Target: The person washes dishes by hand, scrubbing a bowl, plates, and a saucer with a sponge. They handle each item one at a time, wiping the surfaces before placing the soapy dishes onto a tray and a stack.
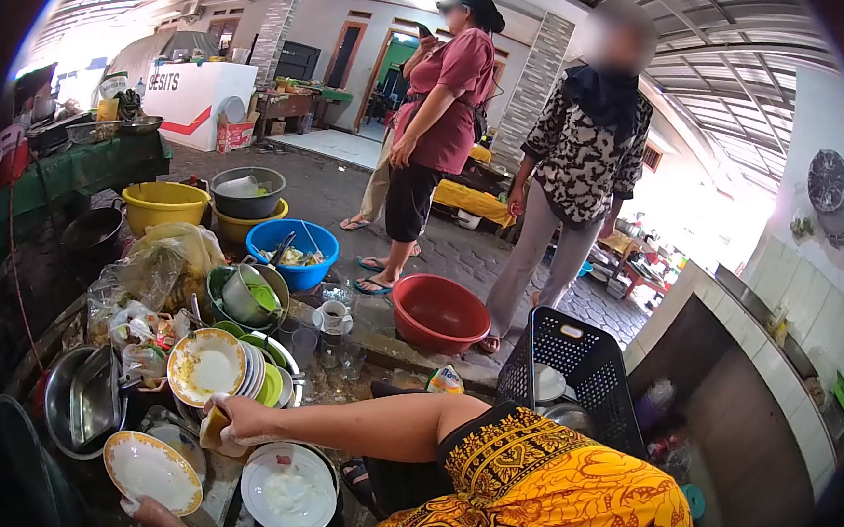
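My left hand [149, 513] grips the lower edge of a white plate [153, 472] with an orange patterned rim, which is tilted toward me. A yellowish sponge [216, 426] is in my right hand [243, 419], a short way from that plate. Just above the right hand, a similar food-smeared plate [206, 367] leans on a stack of plates [253, 372]. Below my right forearm lies a white plate [288, 489] with suds on it. Metal pans [84, 400] stand left of the plates.
A blue basin [293, 255], yellow tub [163, 207] and red basin [441, 313] stand beyond the dishes. Glasses [332, 317] cluster beside the stack. On the right is a black perforated crate [573, 370] holding dishes. Two people [445, 88] [584, 147] stand nearby.
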Demonstrator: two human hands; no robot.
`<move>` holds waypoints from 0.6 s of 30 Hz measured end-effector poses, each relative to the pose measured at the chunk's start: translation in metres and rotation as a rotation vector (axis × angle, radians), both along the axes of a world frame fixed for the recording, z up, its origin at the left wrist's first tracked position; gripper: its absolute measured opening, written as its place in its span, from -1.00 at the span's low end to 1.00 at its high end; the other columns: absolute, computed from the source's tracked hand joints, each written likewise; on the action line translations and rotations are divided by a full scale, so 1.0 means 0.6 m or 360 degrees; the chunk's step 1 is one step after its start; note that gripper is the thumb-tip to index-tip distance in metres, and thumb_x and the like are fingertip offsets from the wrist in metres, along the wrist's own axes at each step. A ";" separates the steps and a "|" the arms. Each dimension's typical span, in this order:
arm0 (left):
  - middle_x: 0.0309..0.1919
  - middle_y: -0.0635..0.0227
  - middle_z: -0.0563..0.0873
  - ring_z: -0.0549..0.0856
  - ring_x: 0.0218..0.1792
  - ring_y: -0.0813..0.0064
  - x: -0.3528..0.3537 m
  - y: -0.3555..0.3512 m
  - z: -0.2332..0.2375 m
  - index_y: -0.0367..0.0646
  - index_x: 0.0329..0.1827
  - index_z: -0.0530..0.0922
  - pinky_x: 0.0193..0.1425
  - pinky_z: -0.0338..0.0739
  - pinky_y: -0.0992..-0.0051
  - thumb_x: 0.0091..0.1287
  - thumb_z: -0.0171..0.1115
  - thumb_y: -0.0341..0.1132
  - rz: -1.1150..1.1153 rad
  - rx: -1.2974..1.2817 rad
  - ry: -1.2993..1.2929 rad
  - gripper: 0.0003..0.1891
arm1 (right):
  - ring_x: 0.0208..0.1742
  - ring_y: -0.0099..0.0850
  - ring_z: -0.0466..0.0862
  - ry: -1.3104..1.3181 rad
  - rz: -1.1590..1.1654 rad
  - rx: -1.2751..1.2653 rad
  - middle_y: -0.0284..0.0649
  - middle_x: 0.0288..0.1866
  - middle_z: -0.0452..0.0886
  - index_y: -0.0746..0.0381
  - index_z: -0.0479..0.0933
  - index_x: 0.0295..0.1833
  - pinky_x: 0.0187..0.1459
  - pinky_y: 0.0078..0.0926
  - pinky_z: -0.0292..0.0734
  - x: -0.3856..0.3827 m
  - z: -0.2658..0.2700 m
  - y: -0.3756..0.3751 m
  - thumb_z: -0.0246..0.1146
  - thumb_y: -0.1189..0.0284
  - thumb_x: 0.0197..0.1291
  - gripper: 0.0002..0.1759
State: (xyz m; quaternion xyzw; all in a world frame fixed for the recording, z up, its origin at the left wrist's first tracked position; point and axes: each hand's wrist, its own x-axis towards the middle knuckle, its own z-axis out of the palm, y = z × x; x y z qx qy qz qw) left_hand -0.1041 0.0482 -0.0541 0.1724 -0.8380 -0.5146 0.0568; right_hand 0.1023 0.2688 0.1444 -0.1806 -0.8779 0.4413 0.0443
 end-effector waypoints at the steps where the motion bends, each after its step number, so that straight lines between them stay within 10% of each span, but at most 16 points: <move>1: -0.12 0.06 0.59 0.58 -0.13 0.02 -0.001 0.000 -0.002 -0.03 0.06 0.44 -0.08 0.45 0.18 0.11 -0.05 -0.25 0.0001 0.0001 0.0000 -0.59 | -0.05 -0.22 0.51 -0.0001 -0.0011 0.0003 -0.06 -0.14 0.50 0.23 0.32 0.02 -0.02 -0.44 0.37 -0.002 -0.002 -0.001 0.22 0.50 -0.29 -0.41; 18: -0.17 0.15 0.62 0.61 -0.19 0.11 -0.032 0.006 -0.046 -0.03 0.03 0.47 -0.09 0.46 0.24 0.24 -0.07 -0.12 -0.0165 -0.0039 0.0163 -0.64 | -0.11 -0.12 0.53 0.0048 0.0016 0.0018 0.02 -0.22 0.52 0.27 0.33 -0.03 -0.09 -0.36 0.41 0.010 0.011 -0.010 0.21 0.52 -0.32 -0.43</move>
